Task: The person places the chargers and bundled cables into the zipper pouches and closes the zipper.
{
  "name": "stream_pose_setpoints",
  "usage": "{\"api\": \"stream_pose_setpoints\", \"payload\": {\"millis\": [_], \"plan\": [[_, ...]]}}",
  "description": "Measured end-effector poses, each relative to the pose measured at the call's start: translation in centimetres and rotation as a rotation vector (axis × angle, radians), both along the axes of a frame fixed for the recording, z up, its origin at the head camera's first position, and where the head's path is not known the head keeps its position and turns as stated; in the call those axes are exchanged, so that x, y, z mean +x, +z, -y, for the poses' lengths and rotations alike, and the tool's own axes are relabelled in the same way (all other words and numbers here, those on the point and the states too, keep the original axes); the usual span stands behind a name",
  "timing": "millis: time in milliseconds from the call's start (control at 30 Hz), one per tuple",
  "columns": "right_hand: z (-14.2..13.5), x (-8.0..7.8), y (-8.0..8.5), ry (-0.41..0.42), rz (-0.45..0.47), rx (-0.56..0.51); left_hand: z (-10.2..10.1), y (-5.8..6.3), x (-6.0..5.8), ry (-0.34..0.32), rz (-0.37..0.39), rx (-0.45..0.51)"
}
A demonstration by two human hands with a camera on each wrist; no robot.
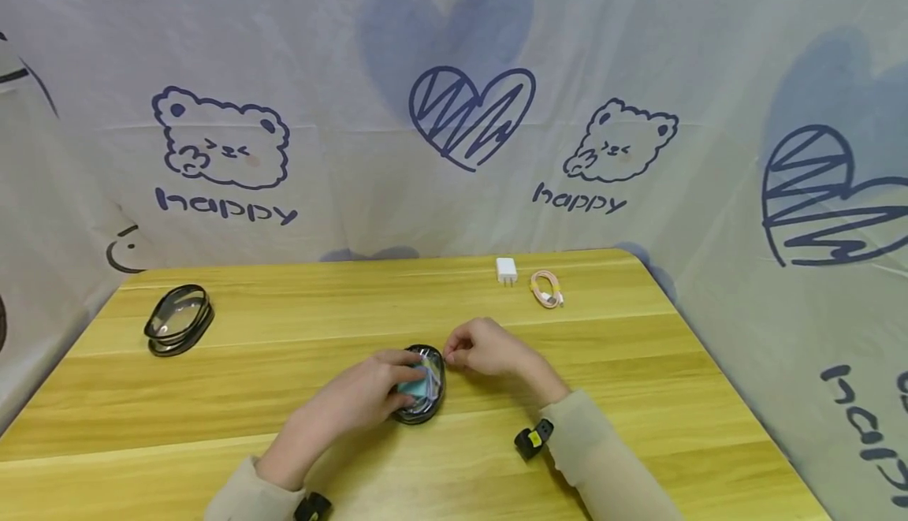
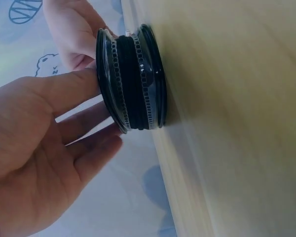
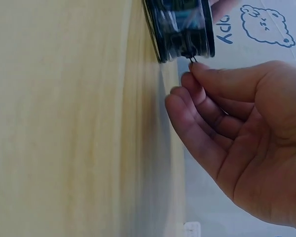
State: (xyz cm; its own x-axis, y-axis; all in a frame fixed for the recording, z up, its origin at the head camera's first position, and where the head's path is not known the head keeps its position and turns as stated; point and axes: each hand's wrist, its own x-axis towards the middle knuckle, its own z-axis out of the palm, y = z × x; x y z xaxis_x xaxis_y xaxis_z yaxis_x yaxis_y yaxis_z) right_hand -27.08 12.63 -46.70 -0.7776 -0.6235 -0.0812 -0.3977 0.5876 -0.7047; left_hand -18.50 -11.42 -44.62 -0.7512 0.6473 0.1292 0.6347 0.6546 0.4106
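A small oval zip case (image 1: 438,392) with clear panels and black edging lies on the table, a light blue item (image 1: 418,386) showing through its top. My left hand (image 1: 379,383) reaches over it from the left, fingers resting on the upper face. In the left wrist view, the left hand's (image 2: 49,128) fairly straight fingers touch the case's (image 2: 133,84) upper rim. At its far right end my right hand (image 1: 485,347) pinches the zipper pull (image 3: 192,59) between thumb and forefinger, the other fingers loosely curled, as the right wrist view shows the right hand (image 3: 241,128).
A second clear case with black edging (image 1: 179,321) lies at the table's (image 1: 284,395) far left. Near the back edge are a white charger plug (image 1: 506,269) and a coiled pink cable (image 1: 546,291). A printed cloth (image 1: 340,158) hangs behind the table.
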Motion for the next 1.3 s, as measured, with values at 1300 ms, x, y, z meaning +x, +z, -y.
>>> {"api": "stream_pose_setpoints", "payload": {"millis": [1300], "plan": [[-0.55,0.17,0.51,0.052,0.08,0.009,-0.28,-0.85,-0.28,-0.003,-0.016,0.015]]}}
